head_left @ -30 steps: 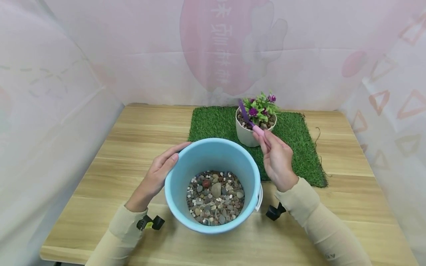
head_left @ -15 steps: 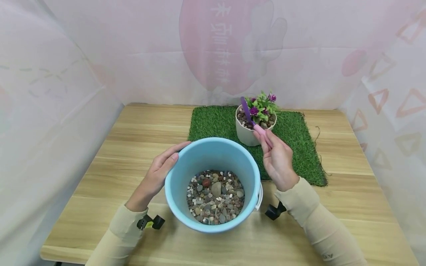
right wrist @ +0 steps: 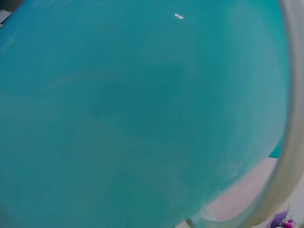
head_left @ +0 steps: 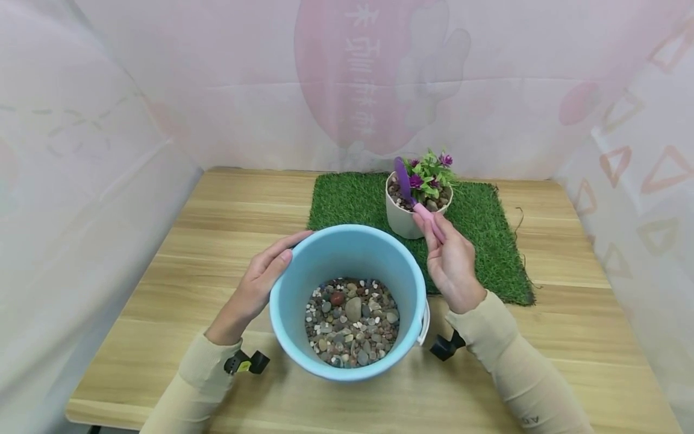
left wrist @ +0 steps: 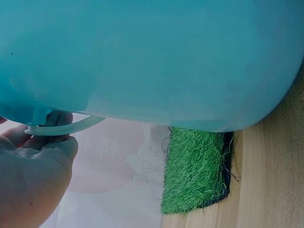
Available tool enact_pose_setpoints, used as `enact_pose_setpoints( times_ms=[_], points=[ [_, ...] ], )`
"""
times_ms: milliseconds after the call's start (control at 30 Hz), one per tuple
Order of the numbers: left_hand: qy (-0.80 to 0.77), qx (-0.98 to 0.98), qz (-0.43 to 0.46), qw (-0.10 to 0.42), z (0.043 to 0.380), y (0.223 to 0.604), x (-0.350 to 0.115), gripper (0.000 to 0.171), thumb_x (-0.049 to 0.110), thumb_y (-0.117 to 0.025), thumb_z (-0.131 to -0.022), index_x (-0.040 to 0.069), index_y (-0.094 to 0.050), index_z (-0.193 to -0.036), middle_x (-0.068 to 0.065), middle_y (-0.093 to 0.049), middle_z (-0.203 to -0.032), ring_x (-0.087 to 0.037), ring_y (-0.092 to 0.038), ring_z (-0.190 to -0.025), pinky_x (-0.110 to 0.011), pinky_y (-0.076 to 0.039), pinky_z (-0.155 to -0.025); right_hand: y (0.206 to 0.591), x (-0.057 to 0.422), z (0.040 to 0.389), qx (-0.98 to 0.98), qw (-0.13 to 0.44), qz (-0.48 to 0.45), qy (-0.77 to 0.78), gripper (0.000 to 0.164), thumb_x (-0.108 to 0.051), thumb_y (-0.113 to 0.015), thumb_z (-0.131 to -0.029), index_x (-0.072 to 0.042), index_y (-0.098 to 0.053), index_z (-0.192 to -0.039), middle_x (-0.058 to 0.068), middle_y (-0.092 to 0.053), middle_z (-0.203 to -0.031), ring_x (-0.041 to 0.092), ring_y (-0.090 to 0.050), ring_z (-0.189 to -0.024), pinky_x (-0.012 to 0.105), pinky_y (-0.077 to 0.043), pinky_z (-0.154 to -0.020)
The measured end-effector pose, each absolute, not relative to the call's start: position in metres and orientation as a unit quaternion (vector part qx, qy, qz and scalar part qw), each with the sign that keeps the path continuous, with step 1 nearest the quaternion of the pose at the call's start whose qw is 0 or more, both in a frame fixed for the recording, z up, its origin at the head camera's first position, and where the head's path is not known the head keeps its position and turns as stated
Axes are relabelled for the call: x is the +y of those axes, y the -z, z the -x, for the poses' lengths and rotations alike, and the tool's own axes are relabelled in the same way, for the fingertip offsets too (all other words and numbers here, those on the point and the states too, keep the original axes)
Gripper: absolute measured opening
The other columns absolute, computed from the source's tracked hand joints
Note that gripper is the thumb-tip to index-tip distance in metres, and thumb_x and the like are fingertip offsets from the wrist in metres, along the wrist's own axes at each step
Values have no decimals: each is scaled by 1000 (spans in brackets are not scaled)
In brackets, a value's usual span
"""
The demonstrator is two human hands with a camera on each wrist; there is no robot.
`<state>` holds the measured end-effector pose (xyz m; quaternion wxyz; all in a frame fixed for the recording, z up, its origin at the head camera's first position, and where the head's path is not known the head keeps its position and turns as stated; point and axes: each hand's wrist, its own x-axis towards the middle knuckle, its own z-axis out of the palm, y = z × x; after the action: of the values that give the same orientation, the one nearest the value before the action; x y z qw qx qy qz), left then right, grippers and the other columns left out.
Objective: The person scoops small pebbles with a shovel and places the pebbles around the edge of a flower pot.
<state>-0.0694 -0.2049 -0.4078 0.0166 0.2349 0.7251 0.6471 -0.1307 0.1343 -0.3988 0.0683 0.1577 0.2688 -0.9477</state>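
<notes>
A light blue bucket [head_left: 282, 328] stands on the table, with pebbles [head_left: 352, 325] of mixed sizes in its bottom. My left hand [head_left: 257, 280] holds the bucket's left side at the rim, its thumb near the edge. In the left wrist view the fingers lie by the bucket's white handle [left wrist: 71, 127]. My right hand [head_left: 452, 259] grips the pink handle of a small garden trowel [head_left: 403, 178]. Its purple blade is over the left side of a white flowerpot [head_left: 402, 223], beside a plant with purple flowers [head_left: 428, 172]. Small stones fill the pot around the plant.
The pot stands on a green artificial grass mat [head_left: 488, 241] at the back of the wooden table [head_left: 179, 253]. Printed cloth walls [head_left: 260, 108] enclose the back and sides. A white bail handle [head_left: 425, 322] hangs at the bucket's right side.
The trowel blade has turned, showing more of its face, and its tip has shifted slightly right over the pot. The left hand and bucket have hardly moved.
</notes>
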Motion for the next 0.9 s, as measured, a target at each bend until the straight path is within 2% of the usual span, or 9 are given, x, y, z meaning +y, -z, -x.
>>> enact_pose_setpoints(
  times_ms=[200, 467, 900],
  points=[
    [-645, 727, -234, 15, 69, 407, -204, 46, 17, -35, -116, 0, -46, -157, -27, -53, -155, -28, -73, -122, -51, -68, -87, 399, 137, 129, 260, 71, -157, 950, 48, -10, -55, -109, -3, -47, -156, 14, -73, -131, 20, -71, -124, 11, -54, -105],
    [-646, 727, -234, 16, 70, 407, -203, 46, 17, -35, -116, 0, -46, -157, -26, -54, -154, -27, -73, -123, -50, -68, -88, 398, 139, 127, 264, 74, -143, 951, 50, -11, -54, -110, -3, -43, -159, 13, -75, -129, 20, -71, -124, 10, -54, -104],
    [-645, 728, -231, 15, 70, 408, -203, 47, 17, -34, -116, -5, -43, -157, -25, -55, -154, -25, -73, -122, -50, -69, -88, 398, 136, 127, 275, 77, -141, 948, 48, -9, -55, -110, 1, -46, -155, 14, -70, -135, 21, -69, -128, 11, -53, -105]
  ],
)
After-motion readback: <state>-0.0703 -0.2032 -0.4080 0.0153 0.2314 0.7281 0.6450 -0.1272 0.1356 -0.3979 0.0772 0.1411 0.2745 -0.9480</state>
